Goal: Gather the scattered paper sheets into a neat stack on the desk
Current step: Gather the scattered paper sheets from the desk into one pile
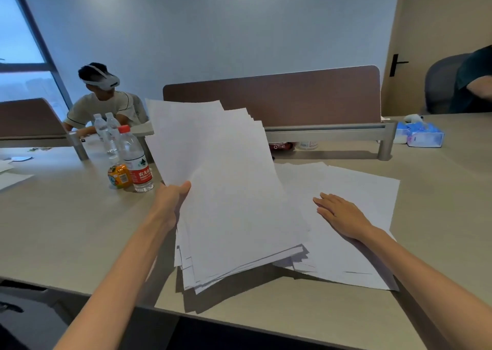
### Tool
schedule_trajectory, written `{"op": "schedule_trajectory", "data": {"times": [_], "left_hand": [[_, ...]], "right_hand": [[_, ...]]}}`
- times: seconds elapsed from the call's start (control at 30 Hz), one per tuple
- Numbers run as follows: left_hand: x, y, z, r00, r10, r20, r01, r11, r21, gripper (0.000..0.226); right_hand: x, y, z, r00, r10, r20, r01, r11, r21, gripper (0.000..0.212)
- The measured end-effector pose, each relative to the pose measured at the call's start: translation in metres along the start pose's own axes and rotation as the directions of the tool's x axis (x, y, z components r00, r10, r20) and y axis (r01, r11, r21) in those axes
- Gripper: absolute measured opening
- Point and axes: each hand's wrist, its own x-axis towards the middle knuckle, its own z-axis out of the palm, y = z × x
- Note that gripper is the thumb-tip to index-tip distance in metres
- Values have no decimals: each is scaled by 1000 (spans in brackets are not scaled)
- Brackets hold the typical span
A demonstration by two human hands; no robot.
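My left hand (pixel 171 197) grips the left edge of a thick bundle of white paper sheets (pixel 226 189), thumb on top. The bundle is tilted up off the desk (pixel 66 229), its far end raised and its near edges fanned unevenly above the desk's front. To the right, several more white sheets (pixel 354 184) lie flat and overlapping on the desk. My right hand (pixel 339 215) rests flat on these sheets, fingers straight and pointing left toward the bundle.
A water bottle with a red label (pixel 135 160) and a small orange drink bottle (pixel 119 175) stand left of the bundle. A brown divider panel (pixel 292 96) runs behind. A blue tissue pack (pixel 423 135) lies at right. One person sits far left, another at far right.
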Motion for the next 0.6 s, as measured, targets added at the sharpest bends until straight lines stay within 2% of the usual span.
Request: {"op": "schedule_trajectory", "data": {"times": [0.17,0.2,0.23,0.27,0.3,0.33,0.37,0.43,0.47,0.5,0.57,0.6], "left_hand": [[7,31,5,983,-24,184,20,999,25,30],[9,33,6,972,-39,230,36,999,18,31],[10,35,8,959,-57,277,54,998,18,31],[11,36,12,945,-74,318,72,997,18,31],[12,36,16,934,-85,348,84,996,19,31],[12,35,22,922,-95,375,95,995,18,29],[13,32,27,911,-107,399,108,994,19,28],[17,20,41,887,-140,440,136,990,40,28],[18,13,49,880,-164,447,154,986,59,29],[19,4,57,871,-195,451,175,981,85,30],[19,-14,72,851,-269,452,234,963,134,29],[17,-24,80,834,-311,457,269,950,156,29]], "right_hand": [[-1,0,-10,999,4,35,-6,999,54,47],[0,-1,-13,1000,26,7,-26,990,138,46],[-1,-6,-18,997,78,-27,-64,942,330,46],[-1,-11,-25,989,148,-23,-107,805,583,48],[-1,-18,-36,983,183,26,-132,595,793,56],[-1,-22,-46,979,175,107,-168,385,908,67],[-3,-26,-57,975,112,193,-212,188,959,71],[-8,-30,-71,957,-62,284,-291,-180,940,67],[-12,-29,-75,950,-123,286,-310,-303,901,68],[-15,-29,-77,948,-160,276,-317,-376,871,70],[-18,-23,-74,941,-189,281,-337,-441,832,67],[-20,-20,-73,940,-181,290,-341,-433,835,63]]}}
